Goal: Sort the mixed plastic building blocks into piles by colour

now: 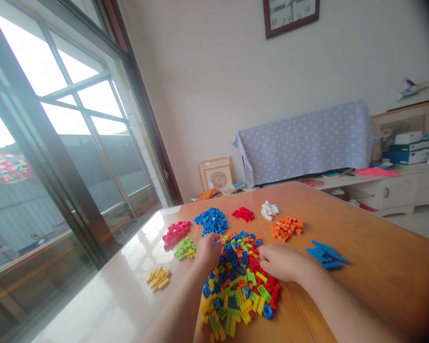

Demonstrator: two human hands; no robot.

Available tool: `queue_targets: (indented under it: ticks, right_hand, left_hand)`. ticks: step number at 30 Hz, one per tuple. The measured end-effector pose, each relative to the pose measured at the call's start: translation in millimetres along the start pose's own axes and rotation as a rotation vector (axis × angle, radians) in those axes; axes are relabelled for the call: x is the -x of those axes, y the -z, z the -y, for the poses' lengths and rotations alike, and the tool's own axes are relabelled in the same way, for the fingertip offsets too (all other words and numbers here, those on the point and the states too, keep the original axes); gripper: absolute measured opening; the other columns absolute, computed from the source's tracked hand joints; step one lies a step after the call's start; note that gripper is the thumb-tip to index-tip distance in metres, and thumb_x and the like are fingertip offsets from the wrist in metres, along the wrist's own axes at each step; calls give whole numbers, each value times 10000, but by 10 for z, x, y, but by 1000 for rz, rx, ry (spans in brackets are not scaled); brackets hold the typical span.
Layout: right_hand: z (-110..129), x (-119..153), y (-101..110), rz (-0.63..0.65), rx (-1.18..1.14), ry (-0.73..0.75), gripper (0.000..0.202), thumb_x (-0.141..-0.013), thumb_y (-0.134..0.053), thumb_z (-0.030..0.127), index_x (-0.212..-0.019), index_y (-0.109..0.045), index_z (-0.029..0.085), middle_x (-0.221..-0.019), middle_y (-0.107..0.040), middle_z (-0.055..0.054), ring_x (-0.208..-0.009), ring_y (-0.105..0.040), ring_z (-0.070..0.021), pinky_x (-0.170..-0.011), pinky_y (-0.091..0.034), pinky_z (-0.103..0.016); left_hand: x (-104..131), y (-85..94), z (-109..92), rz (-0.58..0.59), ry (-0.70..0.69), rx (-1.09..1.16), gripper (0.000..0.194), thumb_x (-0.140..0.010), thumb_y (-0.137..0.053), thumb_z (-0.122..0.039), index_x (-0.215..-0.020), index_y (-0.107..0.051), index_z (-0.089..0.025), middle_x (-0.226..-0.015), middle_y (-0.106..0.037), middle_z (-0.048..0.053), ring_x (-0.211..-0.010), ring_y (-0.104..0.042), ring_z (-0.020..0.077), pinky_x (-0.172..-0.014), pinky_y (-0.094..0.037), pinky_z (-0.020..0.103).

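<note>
A large mixed pile of toy building bricks [241, 281] in red, yellow, green, blue and orange lies on the wooden table between my hands. At its far left edge is my left hand [209, 251], fingers curled inward over the bricks, just in front of a blue brick pile [211, 221]. My right hand [280, 261] rests at the right edge of the mixed pile, closed, with its fingertips against red bricks. Whatever either hand grips is hidden by the fingers. Blue wheel-like rings [268, 312] are scattered among the mixed bricks.
Single-colour piles surround the mixed one: pinkish-red [176, 234], light green [185, 248], yellow [158, 278], red [243, 214], white [269, 210], orange [287, 229] and long blue pieces [327, 255]. Behind the table [386, 281] stands a low white cabinet [396, 193].
</note>
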State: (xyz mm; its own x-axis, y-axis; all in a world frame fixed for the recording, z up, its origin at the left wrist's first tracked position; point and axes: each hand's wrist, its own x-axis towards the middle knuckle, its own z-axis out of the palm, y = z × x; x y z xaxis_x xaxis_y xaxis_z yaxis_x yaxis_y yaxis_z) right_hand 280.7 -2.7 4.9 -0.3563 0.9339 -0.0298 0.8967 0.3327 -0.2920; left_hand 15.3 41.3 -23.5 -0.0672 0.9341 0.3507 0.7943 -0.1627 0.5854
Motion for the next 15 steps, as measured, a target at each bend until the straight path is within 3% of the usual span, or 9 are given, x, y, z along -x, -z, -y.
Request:
queue_targets:
  ticks: [9, 15]
  right_hand:
    - [-32, -31, -44, -40, -27, 22, 156, -816, -592, 341, -851, -683, 218, -885, -725, -91, -815, -657, -257, -601, -279, -286]
    - [-39, -38, -55, -47, 12, 38, 172, -832, -558, 366, -821, -655, 224, -870, -718, -92, -805, -654, -261, -579, -243, -296]
  left_hand:
    - [-199, -228, -199, 84, 58, -117, 217, -749, -609, -192, -893, -757, -261, -1080, -719, 93, -1145, -545, 313, -1020, -334, 412]
    - [-251, -268, -183, 70, 134, 39, 168, -717, -652, -179, -839, -750, -238, -1062, -722, 109, -1167, -540, 324, -1024, -331, 416]
